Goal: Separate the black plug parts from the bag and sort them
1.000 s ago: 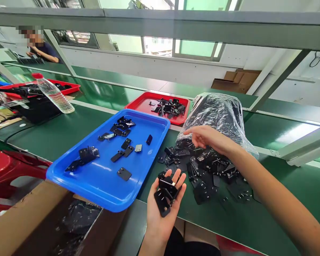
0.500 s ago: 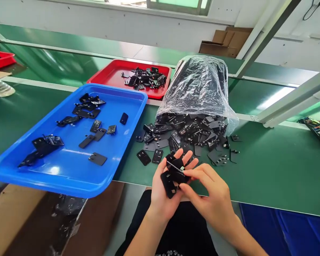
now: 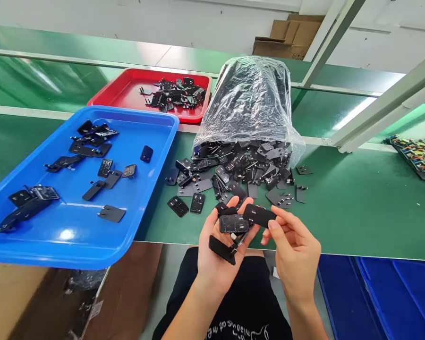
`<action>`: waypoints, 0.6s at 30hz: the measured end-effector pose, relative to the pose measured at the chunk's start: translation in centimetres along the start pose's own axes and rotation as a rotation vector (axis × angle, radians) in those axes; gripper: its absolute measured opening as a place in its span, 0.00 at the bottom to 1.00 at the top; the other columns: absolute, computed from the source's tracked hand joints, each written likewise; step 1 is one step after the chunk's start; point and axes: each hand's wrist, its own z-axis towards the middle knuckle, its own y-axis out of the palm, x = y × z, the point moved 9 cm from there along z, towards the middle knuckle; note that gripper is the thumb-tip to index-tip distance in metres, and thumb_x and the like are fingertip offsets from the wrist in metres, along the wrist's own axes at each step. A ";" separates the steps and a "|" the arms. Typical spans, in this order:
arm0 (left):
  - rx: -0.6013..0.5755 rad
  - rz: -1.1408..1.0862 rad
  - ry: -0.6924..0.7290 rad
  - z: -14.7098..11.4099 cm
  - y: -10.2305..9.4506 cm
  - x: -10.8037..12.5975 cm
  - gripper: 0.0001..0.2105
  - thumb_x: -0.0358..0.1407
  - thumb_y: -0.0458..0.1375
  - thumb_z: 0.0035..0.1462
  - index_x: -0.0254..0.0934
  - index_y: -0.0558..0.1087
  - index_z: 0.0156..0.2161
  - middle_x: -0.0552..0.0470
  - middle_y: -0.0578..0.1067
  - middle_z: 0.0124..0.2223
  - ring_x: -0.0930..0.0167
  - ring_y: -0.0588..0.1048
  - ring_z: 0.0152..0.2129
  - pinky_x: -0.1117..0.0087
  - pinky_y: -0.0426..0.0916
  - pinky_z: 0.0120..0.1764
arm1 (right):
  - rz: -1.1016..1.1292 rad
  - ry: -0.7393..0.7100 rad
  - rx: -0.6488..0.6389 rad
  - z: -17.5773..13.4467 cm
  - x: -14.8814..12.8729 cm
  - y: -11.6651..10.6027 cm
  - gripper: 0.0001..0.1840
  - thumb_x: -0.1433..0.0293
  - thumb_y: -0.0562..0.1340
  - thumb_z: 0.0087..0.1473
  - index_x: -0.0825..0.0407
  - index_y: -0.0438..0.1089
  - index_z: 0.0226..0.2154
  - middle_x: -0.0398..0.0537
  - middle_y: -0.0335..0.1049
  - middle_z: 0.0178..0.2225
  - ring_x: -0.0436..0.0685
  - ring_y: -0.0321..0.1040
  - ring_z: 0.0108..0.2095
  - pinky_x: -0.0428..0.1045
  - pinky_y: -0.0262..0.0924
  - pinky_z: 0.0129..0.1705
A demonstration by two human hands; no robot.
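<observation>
Palm up, my left hand point(image 3: 214, 264) cups several black plastic plates with small metal prongs point(image 3: 233, 224); one of them hangs tilted near the heel of the palm. Between thumb and fingers, my right hand point(image 3: 295, 250) pinches a single flat black plate point(image 3: 259, 216) with two small slots, its left end over the left hand's fingers. Just beyond the hands lies a heap of similar black plates point(image 3: 233, 174), spilling from a clear plastic bag point(image 3: 251, 104). Two such plates point(image 3: 187, 204) lie apart at the heap's near left.
On the left a blue tray point(image 3: 141, 222) holds scattered black pieces and overhangs the bench edge. Behind it a red tray point(image 3: 116, 92) holds more pieces. A slanting metal post point(image 3: 386, 104) and a container of colourful parts point(image 3: 418, 156) stand on the right.
My right hand has drawn one black plate up and to the right, out of the bunch in my left palm. The view has shifted slightly, moving the trays left.
</observation>
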 end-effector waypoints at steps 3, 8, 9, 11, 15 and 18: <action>-0.025 0.007 0.061 -0.2 0.1 0.9 0.18 0.40 0.46 0.65 0.38 0.70 0.54 0.45 0.72 0.57 0.62 0.70 0.54 0.63 0.71 0.49 | 0.000 0.066 -0.011 -0.7 0.9 0.3 0.09 0.67 0.66 0.53 0.50 0.72 0.38 0.39 0.69 0.25 0.48 0.70 0.22 0.44 0.68 0.26; -0.058 -0.012 0.107 -0.6 0.2 1.8 0.18 0.40 0.46 0.65 0.40 0.69 0.55 0.46 0.69 0.59 0.60 0.67 0.57 0.63 0.70 0.50 | 0.180 0.235 -0.164 -1.3 2.8 1.9 0.09 0.65 0.67 0.53 0.51 0.67 0.32 0.39 0.70 0.22 0.52 0.72 0.22 0.47 0.71 0.26; -0.055 -0.021 0.114 -0.6 0.2 1.9 0.19 0.40 0.46 0.65 0.40 0.68 0.56 0.46 0.69 0.60 0.59 0.66 0.57 0.62 0.70 0.50 | 0.190 0.251 -0.178 -1.4 2.9 2.0 0.09 0.64 0.66 0.53 0.51 0.68 0.32 0.40 0.71 0.23 0.52 0.73 0.23 0.47 0.72 0.27; -0.051 -0.041 0.115 -0.8 0.1 1.9 0.19 0.41 0.46 0.65 0.41 0.67 0.57 0.46 0.68 0.60 0.58 0.66 0.57 0.60 0.69 0.52 | 0.186 0.254 -0.186 -1.8 3.0 2.2 0.08 0.64 0.65 0.55 0.50 0.69 0.35 0.42 0.73 0.26 0.53 0.73 0.23 0.48 0.72 0.28; -0.066 -0.054 0.101 -0.9 0.1 1.8 0.19 0.41 0.46 0.65 0.43 0.68 0.58 0.47 0.68 0.60 0.59 0.65 0.58 0.61 0.69 0.52 | 0.144 0.155 -0.154 -2.4 2.0 2.0 0.06 0.64 0.61 0.59 0.48 0.70 0.38 0.43 0.75 0.29 0.52 0.74 0.25 0.47 0.71 0.26; -0.097 -0.066 0.101 -1.0 0.3 1.8 0.19 0.43 0.45 0.65 0.47 0.67 0.58 0.50 0.67 0.61 0.60 0.65 0.58 0.61 0.69 0.52 | 0.092 0.065 -0.148 -2.7 1.2 1.9 0.05 0.65 0.59 0.60 0.48 0.69 0.37 0.43 0.75 0.29 0.52 0.74 0.26 0.46 0.70 0.26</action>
